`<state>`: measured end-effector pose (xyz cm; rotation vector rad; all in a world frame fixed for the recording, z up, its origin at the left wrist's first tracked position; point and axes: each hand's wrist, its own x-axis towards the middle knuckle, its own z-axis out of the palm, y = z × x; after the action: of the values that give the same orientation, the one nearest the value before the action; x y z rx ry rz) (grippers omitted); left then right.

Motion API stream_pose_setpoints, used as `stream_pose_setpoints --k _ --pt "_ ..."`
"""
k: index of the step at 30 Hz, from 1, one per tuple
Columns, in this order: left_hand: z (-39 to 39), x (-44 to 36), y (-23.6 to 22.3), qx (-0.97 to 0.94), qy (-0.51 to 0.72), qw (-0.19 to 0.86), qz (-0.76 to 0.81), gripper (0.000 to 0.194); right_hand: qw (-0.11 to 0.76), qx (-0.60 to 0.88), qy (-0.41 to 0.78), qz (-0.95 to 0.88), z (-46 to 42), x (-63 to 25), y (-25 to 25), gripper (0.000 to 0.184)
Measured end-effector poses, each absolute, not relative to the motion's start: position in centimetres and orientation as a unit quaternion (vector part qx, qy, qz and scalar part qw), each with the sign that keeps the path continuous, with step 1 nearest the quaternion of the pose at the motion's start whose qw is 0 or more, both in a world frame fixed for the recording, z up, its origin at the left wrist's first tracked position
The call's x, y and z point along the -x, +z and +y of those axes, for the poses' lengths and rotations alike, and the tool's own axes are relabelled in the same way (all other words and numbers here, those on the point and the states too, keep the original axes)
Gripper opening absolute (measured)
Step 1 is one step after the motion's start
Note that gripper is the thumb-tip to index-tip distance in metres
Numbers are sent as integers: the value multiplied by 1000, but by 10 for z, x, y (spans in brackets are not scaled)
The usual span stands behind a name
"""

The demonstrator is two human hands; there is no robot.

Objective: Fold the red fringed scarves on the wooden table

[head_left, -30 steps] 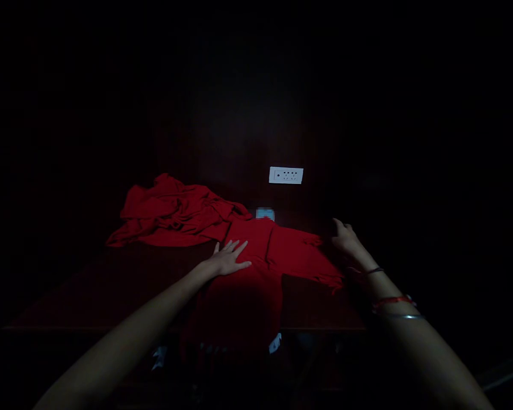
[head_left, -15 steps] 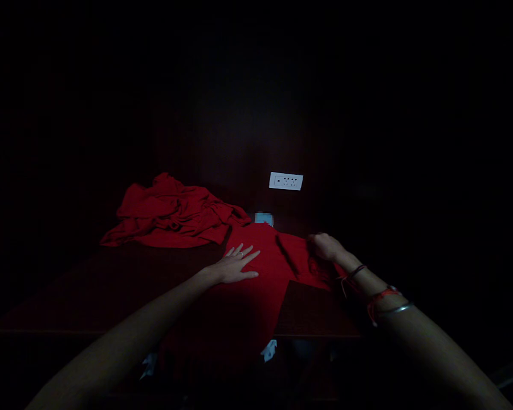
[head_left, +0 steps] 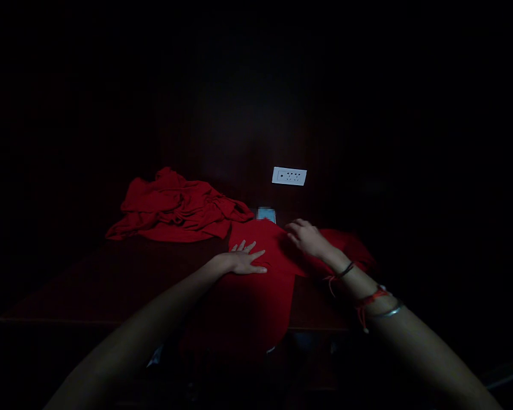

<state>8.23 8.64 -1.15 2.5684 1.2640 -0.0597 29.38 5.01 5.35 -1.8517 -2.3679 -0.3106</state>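
Darkness hid the table's (head_left: 89, 285) far right. The left hand (head_left: 245, 261), fingers spread, pressed the red cloth (head_left: 256, 307), which draped over the front edge; the right hand's (head_left: 308, 238) grip, above it, was unclear. A crumpled red heap (head_left: 175, 208) lay beside it.

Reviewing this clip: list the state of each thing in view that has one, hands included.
Red cloth: spread out, hanging over the near table edge
Red heap: crumpled
Wall socket: nothing plugged in
Left hand: flat on the cloth, fingers spread
Right hand: fingers bent, grip unclear
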Motion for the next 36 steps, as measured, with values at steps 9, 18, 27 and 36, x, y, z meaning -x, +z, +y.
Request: stream_pose_setpoints --k 9,18,27,36 --pt "114 -81 -31 -870 28 73 486 77 -42 628 102 -770 82 -283 -16 70" --pt "111 -75 -28 -845 20 86 528 80 4 623 88 -777 98 -279 -11 75" --pt "147 -62 -5 -808 114 14 577 56 33 603 68 -794 92 -277 -21 79" --pt "159 -54 -24 -762 -20 28 647 72 -30 532 125 -837 82 -267 -11 69"
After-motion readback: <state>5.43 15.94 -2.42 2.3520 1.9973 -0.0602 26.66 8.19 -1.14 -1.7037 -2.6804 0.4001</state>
